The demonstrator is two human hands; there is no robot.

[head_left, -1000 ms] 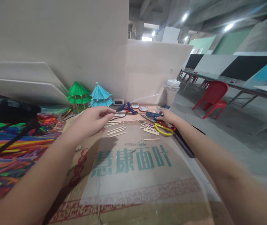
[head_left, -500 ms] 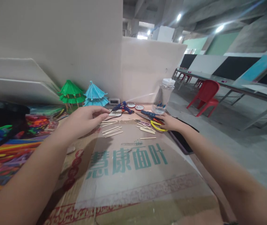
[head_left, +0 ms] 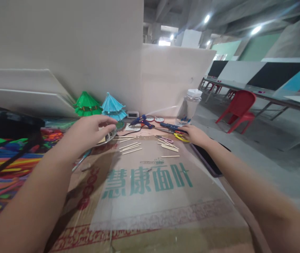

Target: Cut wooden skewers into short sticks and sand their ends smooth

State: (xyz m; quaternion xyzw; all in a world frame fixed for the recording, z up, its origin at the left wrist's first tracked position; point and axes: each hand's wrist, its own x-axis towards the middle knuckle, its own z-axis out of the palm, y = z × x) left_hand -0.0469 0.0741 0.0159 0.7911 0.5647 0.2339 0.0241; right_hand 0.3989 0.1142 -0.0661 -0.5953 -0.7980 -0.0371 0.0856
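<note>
My left hand [head_left: 88, 133] hovers at the left of the cardboard-covered work surface [head_left: 144, 214], thumb and fingers apart, holding nothing I can see. Partly hidden beneath it is a round, clear-rimmed object [head_left: 110, 137]. A blue glue gun [head_left: 145, 120] lies beyond its fingertips. At the back right, my right hand [head_left: 196, 135] has its fingers closed over the near end of a dark blue tool [head_left: 169, 125], its exact kind unclear. Yellow scissor handles [head_left: 181, 137] show just below those fingers. Short pale sticks [head_left: 169, 147] lie in two loose groups between the hands.
Green [head_left: 86, 104] and light blue [head_left: 113, 105] tiered paper-like roofs stand at the back left. Colourful pipe cleaners [head_left: 5, 175] fill the left side. A clear bottle [head_left: 189, 107] stands at the back right, with a dark phone-like slab [head_left: 208, 158] nearer. A red chair [head_left: 238, 109] stands beyond.
My left hand has drawn back leftward from the glue gun, uncovering the round clear-rimmed object and a green disc. My right hand has shifted slightly at the blue tool. The view has turned a little left.
</note>
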